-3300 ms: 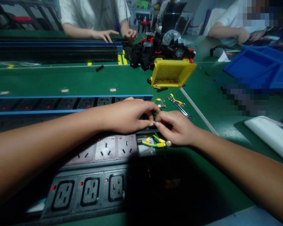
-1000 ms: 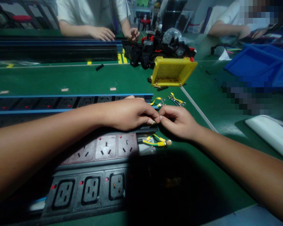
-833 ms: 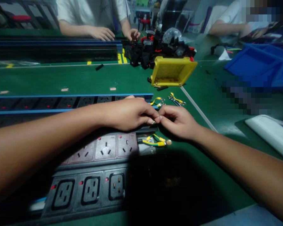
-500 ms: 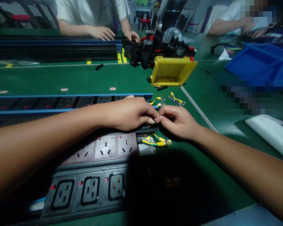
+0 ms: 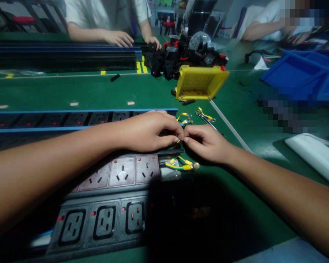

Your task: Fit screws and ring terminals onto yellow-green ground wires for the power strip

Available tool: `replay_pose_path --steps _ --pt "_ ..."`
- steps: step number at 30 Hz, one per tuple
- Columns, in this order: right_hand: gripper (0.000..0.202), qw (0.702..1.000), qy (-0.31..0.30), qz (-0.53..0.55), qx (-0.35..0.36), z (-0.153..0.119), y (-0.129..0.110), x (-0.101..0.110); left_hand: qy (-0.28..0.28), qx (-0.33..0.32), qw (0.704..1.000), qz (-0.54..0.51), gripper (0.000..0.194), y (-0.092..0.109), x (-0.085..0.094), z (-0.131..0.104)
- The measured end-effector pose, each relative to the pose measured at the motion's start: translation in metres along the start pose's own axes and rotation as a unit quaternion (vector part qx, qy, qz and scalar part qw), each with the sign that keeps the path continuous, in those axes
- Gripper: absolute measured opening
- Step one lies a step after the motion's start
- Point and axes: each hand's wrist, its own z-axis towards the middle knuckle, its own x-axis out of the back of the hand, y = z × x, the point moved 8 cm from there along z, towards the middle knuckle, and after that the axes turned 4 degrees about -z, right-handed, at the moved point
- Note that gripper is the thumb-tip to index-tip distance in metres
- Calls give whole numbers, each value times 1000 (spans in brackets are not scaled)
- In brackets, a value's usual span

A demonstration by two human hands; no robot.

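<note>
My left hand reaches across the socket strips, thumb and fingers pinched at the end of one strip. My right hand meets it there, its fingertips also pinched and touching the left ones. A small yellowish piece shows between the fingertips; most of it is hidden, so I cannot name it. Below the hands, yellow-green wires with metal ends come out of a strip with reddish-brown sockets. Closest to me lies a black socket strip. Behind the hands rests a blue-edged strip.
A spanner lies beyond my right hand. A yellow bin is tipped on its side, with small metal parts in it. Behind it are piled black parts. Blue trays and a white bar are at right. Two people sit opposite.
My left fingers have shifted slightly, and its thumb now lies straighter. Both hands stay together at the strip's end; the spanner shows more beside the right hand.
</note>
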Motion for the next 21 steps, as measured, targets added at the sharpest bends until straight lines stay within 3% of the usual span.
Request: replay_pose_path --steps 6,21 --pt "18 999 -17 3 33 -2 -12 -2 -7 21 1000 8 18 -4 -1 0" --pt "20 999 -6 -2 -54 -2 -3 -6 -20 31 999 -4 11 -1 2 -2"
